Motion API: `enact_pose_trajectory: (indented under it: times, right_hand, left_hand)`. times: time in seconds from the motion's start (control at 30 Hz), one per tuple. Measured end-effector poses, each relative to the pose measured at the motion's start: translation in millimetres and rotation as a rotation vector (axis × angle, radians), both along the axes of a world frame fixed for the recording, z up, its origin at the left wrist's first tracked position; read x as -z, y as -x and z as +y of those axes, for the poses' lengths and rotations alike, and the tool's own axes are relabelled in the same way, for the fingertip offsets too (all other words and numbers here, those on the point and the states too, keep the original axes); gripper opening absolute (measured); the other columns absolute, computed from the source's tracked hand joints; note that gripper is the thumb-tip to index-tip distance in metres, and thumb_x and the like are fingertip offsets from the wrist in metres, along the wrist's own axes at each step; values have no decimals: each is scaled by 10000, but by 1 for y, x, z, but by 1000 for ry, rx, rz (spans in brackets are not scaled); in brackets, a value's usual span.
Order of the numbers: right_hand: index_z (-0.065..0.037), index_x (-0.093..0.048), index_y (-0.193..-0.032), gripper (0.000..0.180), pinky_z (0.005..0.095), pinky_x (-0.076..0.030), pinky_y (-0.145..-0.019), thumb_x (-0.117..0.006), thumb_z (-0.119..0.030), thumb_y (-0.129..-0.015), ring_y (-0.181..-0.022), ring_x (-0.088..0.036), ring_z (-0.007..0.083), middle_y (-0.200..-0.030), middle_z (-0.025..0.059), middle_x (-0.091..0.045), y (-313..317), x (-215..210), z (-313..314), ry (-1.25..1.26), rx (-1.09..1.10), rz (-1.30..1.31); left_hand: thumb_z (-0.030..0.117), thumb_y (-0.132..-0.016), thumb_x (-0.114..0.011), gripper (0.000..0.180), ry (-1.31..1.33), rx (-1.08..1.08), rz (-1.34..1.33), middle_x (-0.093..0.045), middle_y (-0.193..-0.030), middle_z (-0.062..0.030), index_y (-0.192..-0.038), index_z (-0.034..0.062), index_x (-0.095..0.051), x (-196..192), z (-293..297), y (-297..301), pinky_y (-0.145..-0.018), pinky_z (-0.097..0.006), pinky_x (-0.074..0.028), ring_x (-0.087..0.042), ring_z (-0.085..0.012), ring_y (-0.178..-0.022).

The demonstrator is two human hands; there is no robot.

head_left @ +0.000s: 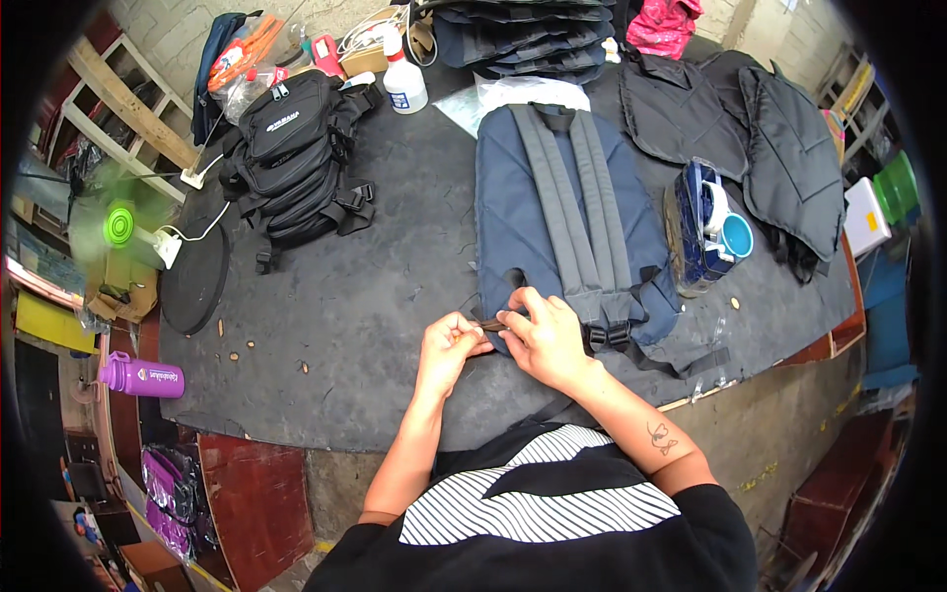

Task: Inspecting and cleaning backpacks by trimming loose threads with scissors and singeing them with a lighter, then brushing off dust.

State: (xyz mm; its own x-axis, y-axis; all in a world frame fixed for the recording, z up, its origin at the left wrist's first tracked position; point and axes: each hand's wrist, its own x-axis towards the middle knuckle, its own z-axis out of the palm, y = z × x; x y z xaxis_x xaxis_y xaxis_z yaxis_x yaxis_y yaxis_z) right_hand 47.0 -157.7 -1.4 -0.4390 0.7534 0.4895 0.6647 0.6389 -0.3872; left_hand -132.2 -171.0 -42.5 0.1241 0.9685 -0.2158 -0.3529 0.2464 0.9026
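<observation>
A navy back panel with padded grey shoulder straps [580, 197], seemingly part of a backpack, lies in front of me on the dark table [375, 286]. At its lower left corner my left hand [452, 345] pinches one end of a narrow dark brown strip [490, 325]. My right hand [541, 335] closes on the same strip from the other side, the fingers nearly meeting. What the strip is exactly is hidden by the fingers. Black buckles [610, 335] and loose webbing [681, 367] trail off the panel to the right of my right hand.
A black bag [291, 148] stands at the left, near a white spray bottle [402, 79]. Blue panels [523, 39] are stacked behind; black padded panels [789, 148] lie right. A clear case with a blue cup [735, 237] sits beside the navy panel. A purple bottle [146, 377] is left.
</observation>
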Motion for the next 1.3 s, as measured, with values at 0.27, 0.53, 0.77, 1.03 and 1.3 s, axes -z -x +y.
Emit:
enact_pose_trajectory:
  times: [0.27,0.53,0.77,1.03,1.3]
  right_hand:
    - [-55,-640,-891,239,334,-450,-623,-718,-87,-667,-718,-588,239,-924,77,-556,0,1,4,16,37,149]
    - [-36,-411,-1224,625,422,-489,-750,-749,-208,-726,-900,-567,359,-1134,162,-424,-36,6,-1,264,498,270]
    - [-22,-479,-1169,573,398,-475,-736,-756,-153,-685,-918,-566,353,-1036,170,-545,-59,37,-1,-10,390,32]
    - [-15,-476,-1162,431,361,-431,-852,-610,-175,-785,-987,-532,320,-1051,175,-494,-124,19,99,148,196,199]
    - [-32,-559,-966,282,357,-474,-717,-661,-100,-711,-808,-583,306,-882,123,-543,-32,-20,24,137,285,169]
  left_hand:
    - [29,-870,-569,58,-60,14,139,-576,-853,-57,-850,20,-516,-4,3,-1,-712,-275,-550,-609,-123,-745]
    - [143,-891,-560,355,87,-136,61,-614,-1013,-128,-1191,20,-415,4,68,8,-699,-289,-511,-613,-181,-817]
    - [92,-789,-717,168,-218,-167,537,-510,-585,31,-834,-4,-587,-6,77,-26,-419,-208,-379,-458,-32,-475]
    - [26,-881,-569,104,47,-23,68,-623,-875,-99,-961,-39,-574,10,41,-30,-727,-318,-559,-658,-216,-810]
    - [19,-854,-603,273,56,-31,-24,-634,-855,-89,-1101,-11,-492,6,34,-39,-652,-286,-552,-650,-186,-732]
